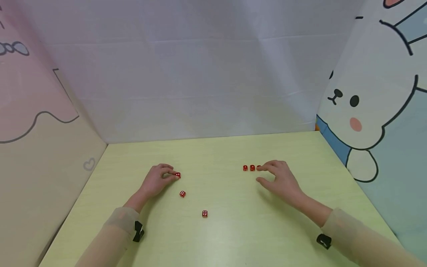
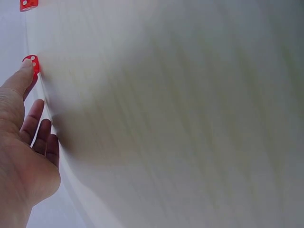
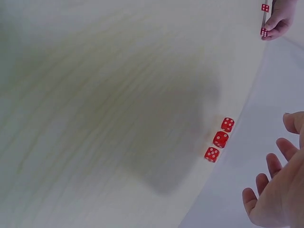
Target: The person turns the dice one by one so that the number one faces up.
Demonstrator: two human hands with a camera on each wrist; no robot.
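Observation:
Between its thumb and index finger, my left hand (image 1: 156,181) pinches a red die (image 1: 178,175) with white dots, at the left of the table. The left wrist view shows this die at the thumb tip, the other fingers loosely bent below. Two more red dice lie nearer to me: one die (image 1: 182,194) just below the hand, another die (image 1: 205,214) towards the table's middle. At the right, three red dice (image 3: 221,139) stand in a short row. My right hand (image 1: 281,181) hovers beside the row's right end, fingers spread and holding nothing; its index finger partly hides the rightmost die in the head view.
The pale yellow table (image 1: 220,244) spans the space under both hands. A white cloth (image 1: 200,81) hangs behind its far edge. Printed panels with cartoon drawings flank it, a pale panel (image 1: 40,178) on the left and a bear panel (image 1: 377,122) on the right.

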